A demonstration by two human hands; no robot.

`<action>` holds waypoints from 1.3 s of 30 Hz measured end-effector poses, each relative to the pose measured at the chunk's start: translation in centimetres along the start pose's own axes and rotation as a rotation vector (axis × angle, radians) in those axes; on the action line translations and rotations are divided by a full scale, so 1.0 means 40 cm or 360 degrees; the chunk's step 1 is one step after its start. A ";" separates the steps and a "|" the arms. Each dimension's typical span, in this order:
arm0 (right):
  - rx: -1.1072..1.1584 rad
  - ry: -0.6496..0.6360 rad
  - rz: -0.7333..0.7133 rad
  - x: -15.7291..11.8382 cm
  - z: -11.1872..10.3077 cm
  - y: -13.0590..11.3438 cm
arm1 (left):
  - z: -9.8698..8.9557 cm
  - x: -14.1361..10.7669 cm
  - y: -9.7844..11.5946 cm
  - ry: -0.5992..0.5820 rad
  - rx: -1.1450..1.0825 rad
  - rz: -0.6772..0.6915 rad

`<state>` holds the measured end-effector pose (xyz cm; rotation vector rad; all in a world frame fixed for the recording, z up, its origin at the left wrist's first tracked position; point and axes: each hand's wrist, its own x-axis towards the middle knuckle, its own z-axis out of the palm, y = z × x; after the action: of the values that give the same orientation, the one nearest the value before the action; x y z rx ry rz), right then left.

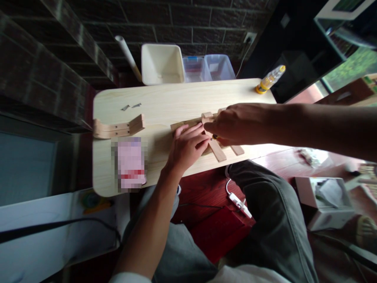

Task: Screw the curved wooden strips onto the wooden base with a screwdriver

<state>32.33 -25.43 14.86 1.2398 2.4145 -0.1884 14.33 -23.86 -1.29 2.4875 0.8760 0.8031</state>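
My left hand (pixel 188 146) rests over a wooden piece (pixel 176 127), its fingers reaching across the top and the thumb on the near side, steadying it. Two pale wooden strips (pixel 218 151) cross this piece and stick out toward me. Close beside those fingertips, my right hand (pixel 225 125) is closed round a tool, apparently a screwdriver (pixel 215 136); only a small yellow-and-black part shows below the fist. The tip of the tool is near my left thumb and index finger. Whether a screw sits there is too small to tell.
A curved wooden part (pixel 119 129) and small grey metal pieces (pixel 131 106) lie at the table's left. A pink blurred item (pixel 131 163) is near the front edge. A clear yellow-ended bottle-like object (pixel 270 79) stands back right. Bins (pixel 162 65) are behind the table (pixel 159 94).
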 end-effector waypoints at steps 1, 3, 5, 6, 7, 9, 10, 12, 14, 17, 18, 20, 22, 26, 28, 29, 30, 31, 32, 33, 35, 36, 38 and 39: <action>-0.0035 -0.0024 0.0025 0.000 -0.004 -0.003 | -0.001 0.001 0.000 -0.0005 0.0001 0.0002; -0.0110 -0.0092 0.0056 0.000 -0.010 -0.009 | -0.001 0.002 0.001 -0.0005 0.0004 0.0011; -0.0129 -0.0114 0.0052 -0.002 -0.015 -0.013 | -0.001 0.003 0.000 0.0000 0.0007 0.0020; -0.0133 -0.0110 0.0036 -0.003 -0.016 -0.014 | -0.001 0.003 0.000 0.0000 0.0008 0.0019; -0.0135 -0.0094 0.0021 -0.006 -0.017 -0.014 | 0.000 0.003 0.000 -0.0004 0.0010 0.0017; -0.0146 -0.0044 0.0000 -0.012 -0.017 -0.013 | 0.000 0.002 0.000 -0.0012 0.0014 0.0009; -0.0155 -0.0021 0.0014 -0.016 -0.017 -0.011 | 0.000 0.001 0.000 -0.0010 0.0012 0.0008; -0.0157 0.0020 0.0071 -0.023 -0.017 -0.007 | 0.001 0.000 0.000 0.0010 -0.0004 0.0015; -0.0139 0.0060 0.0109 -0.030 -0.017 -0.002 | 0.002 -0.001 0.000 0.0038 -0.0027 0.0020; -0.0094 0.0065 0.0047 -0.036 -0.019 0.003 | 0.002 0.001 0.000 0.0041 -0.0032 0.0016; -0.0089 0.0043 -0.0004 -0.038 -0.021 0.004 | 0.001 0.001 0.000 0.0035 -0.0026 0.0014; -0.0091 -0.0006 -0.0104 -0.040 -0.023 0.004 | 0.000 0.003 0.001 0.0023 -0.0014 0.0012; -0.0094 -0.0032 -0.0135 -0.042 -0.023 0.004 | 0.000 0.003 0.002 0.0027 -0.0007 0.0019; -0.0076 -0.0021 -0.0083 -0.043 -0.007 0.005 | 0.001 0.001 0.001 0.0045 -0.0005 0.0031; -0.0071 0.0021 -0.0094 -0.044 0.007 0.007 | 0.002 -0.001 0.000 0.0030 -0.0006 0.0023; -0.0066 0.0059 -0.0100 -0.044 0.013 0.009 | 0.003 -0.002 -0.001 0.0020 -0.0008 0.0017; -0.0060 0.0103 -0.0102 -0.045 0.019 0.011 | 0.003 -0.002 -0.002 0.0011 -0.0010 0.0011; -0.0051 0.0148 -0.0100 -0.047 0.025 0.013 | 0.003 -0.003 -0.002 0.0009 -0.0012 0.0008; -0.0048 0.0189 -0.0091 -0.049 0.031 0.014 | 0.003 -0.003 -0.003 0.0011 -0.0013 0.0012; -0.0020 0.0243 -0.0076 -0.051 0.036 0.014 | 0.003 -0.004 -0.005 0.0020 -0.0014 0.0021; 0.0074 0.0381 -0.0055 -0.055 0.049 0.011 | 0.004 -0.006 -0.007 0.0044 -0.0019 0.0044; 0.0204 0.0503 -0.0064 -0.055 0.058 0.007 | 0.004 -0.007 -0.008 0.0057 -0.0024 0.0051; 0.0346 0.0685 -0.0099 -0.053 0.077 -0.003 | 0.004 -0.009 -0.010 0.0070 -0.0044 0.0043; 0.0555 0.0832 -0.0088 -0.051 0.088 -0.010 | 0.004 -0.010 -0.011 0.0070 -0.0059 0.0033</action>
<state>34.13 -28.25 12.52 1.5257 2.9590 -0.3514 13.96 -23.81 -1.79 2.4591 0.8440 0.8765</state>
